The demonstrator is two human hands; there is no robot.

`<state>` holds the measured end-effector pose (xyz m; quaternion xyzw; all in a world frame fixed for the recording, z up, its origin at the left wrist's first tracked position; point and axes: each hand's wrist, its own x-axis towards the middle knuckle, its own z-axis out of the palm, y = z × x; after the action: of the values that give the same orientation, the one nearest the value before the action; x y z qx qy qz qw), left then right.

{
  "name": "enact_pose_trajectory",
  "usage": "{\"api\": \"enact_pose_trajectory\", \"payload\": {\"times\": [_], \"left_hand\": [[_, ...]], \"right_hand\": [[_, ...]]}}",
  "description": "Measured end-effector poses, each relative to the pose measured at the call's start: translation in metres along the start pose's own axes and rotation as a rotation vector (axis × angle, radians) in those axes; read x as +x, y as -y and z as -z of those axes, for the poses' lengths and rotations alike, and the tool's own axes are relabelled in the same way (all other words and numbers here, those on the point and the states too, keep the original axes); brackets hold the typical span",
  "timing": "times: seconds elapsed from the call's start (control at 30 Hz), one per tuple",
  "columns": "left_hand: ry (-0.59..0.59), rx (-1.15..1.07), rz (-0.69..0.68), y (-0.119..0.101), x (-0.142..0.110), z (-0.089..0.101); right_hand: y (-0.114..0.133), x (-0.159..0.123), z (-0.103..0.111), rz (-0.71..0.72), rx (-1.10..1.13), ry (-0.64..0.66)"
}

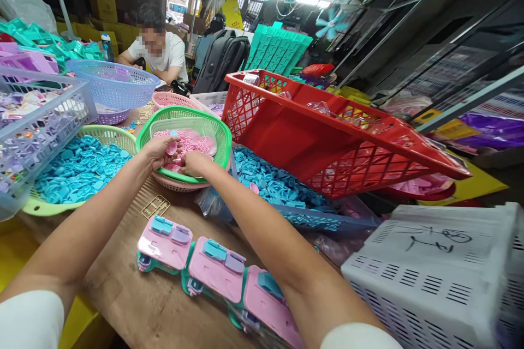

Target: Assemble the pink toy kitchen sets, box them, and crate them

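My left hand (160,152) is over a green basket (226,144), its fingers closed on a small round pink plastic piece (172,148). Beside it, my right hand (196,165) reaches down into the same basket with bent, closed fingertips; what they grip is hidden. A clear plastic tub (207,126) inside the basket holds many small pink parts (190,142). Nearer to me, below my forearms, stands a row of pink-topped toy cases (216,267) with blue and lilac tabs, partly covered by my right arm.
Blue plastic parts fill a pale green basket (36,207) on the left and a blue crate (303,217) on the right. A tilted red crate (278,125) leans above the latter. A white crate (429,262) stands front right. Across the table sits a person (167,54).
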<state>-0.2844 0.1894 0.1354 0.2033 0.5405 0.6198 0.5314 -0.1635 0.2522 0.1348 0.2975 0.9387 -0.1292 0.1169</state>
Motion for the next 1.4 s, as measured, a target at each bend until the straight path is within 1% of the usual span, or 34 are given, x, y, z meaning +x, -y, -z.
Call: {"api": "enact_pose_trajectory", "payload": {"times": [0.13, 0.27, 0.33, 0.4, 0.43, 0.47, 0.5, 0.57, 0.63, 0.8, 0.9, 1.03, 1.17, 1.23, 1.4], "left_hand": [[0.005, 0.005, -0.015, 0.001, 0.001, 0.001], [0.022, 0.015, -0.031, 0.001, 0.000, -0.001], [0.047, 0.036, -0.048, 0.003, -0.002, -0.003], [0.116, 0.087, -0.083, 0.004, -0.005, -0.004], [0.147, 0.112, -0.101, 0.005, -0.006, -0.005], [0.154, 0.127, -0.116, 0.005, -0.007, -0.005], [0.135, 0.126, -0.128, 0.006, -0.008, -0.005], [0.036, 0.088, -0.146, 0.005, -0.008, -0.004], [-0.051, 0.053, -0.168, 0.005, -0.006, -0.004], [-0.140, 0.029, -0.223, 0.005, -0.003, -0.007], [-0.178, 0.028, -0.245, 0.007, -0.005, -0.010], [-0.191, 0.030, -0.248, 0.008, -0.008, -0.013], [-0.165, 0.068, -0.229, 0.007, -0.010, -0.013], [-0.153, 0.091, -0.226, 0.007, -0.010, -0.013], [-0.120, 0.118, -0.243, 0.009, -0.011, -0.012]], "right_hand": [[-0.012, -0.005, 0.008, -0.054, 0.089, -0.038], [-0.027, -0.016, 0.016, -0.069, 0.271, -0.087], [-0.028, -0.018, 0.018, -0.074, 0.364, -0.154], [-0.025, -0.017, 0.018, -0.078, 0.436, -0.234], [-0.023, -0.016, 0.017, -0.080, 0.455, -0.270], [-0.021, -0.014, 0.017, -0.085, 0.456, -0.298], [-0.019, -0.013, 0.016, -0.095, 0.441, -0.318], [-0.016, -0.011, 0.014, -0.124, 0.375, -0.329], [-0.012, -0.009, 0.009, -0.157, 0.288, -0.297], [0.004, -0.002, -0.006, -0.209, 0.117, -0.170], [0.008, 0.001, -0.006, -0.216, 0.039, -0.133], [-0.005, -0.007, 0.007, -0.178, -0.043, -0.099], [-0.022, -0.022, 0.019, -0.152, -0.076, -0.116], [-0.025, -0.025, 0.018, -0.136, -0.078, -0.137], [-0.023, -0.023, 0.007, -0.088, -0.048, -0.206]]}}
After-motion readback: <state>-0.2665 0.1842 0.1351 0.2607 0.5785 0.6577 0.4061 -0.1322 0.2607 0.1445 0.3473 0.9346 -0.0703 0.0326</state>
